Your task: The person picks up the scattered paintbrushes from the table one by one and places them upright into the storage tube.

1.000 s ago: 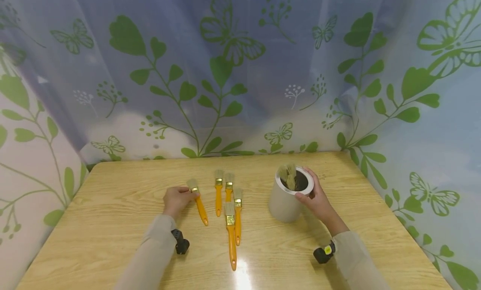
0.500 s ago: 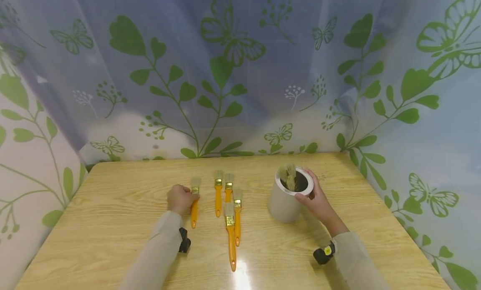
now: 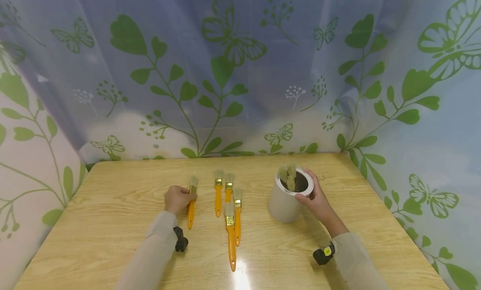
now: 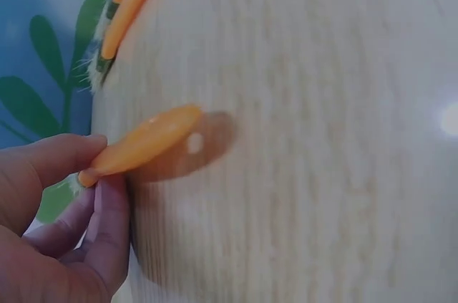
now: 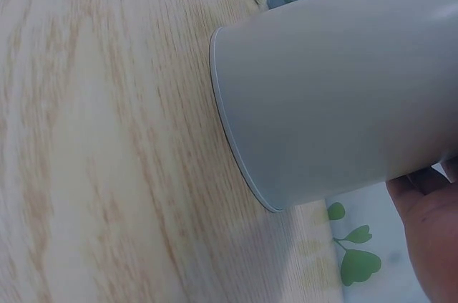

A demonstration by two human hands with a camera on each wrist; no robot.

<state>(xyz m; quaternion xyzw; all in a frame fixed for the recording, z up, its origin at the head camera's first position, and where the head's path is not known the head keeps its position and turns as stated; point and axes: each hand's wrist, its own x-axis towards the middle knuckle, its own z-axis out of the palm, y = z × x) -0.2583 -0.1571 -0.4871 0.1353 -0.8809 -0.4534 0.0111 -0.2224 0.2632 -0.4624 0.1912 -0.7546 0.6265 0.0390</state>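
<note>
My left hand [image 3: 175, 199] pinches a flat paintbrush [image 3: 191, 214] between thumb and fingers, just below its metal ferrule. The brush's pale bristles point away from me. In the left wrist view its orange handle [image 4: 154, 138] casts a shadow on the tabletop beside it. On the right, a light grey cylindrical container [image 3: 283, 204] stands on the table, with bristle heads [image 3: 288, 177] of brushes showing above its white rim. My right hand [image 3: 317, 202] grips that rim from the right side, thumb in front. The right wrist view shows the container wall [image 5: 322, 95] and only part of the hand.
Between the hands lie several more orange-handled paintbrushes [image 3: 218, 194], bristles away from me; the nearest brush [image 3: 231, 244] overlaps its neighbour. A wooden table [image 3: 124, 185] carries everything. A leaf-patterned curtain [image 3: 180, 94] borders its back and sides.
The brush in my left hand has turned from a slant to nearly straight away from me. That hand moved slightly right, then back left. My right hand and the container have stayed put.
</note>
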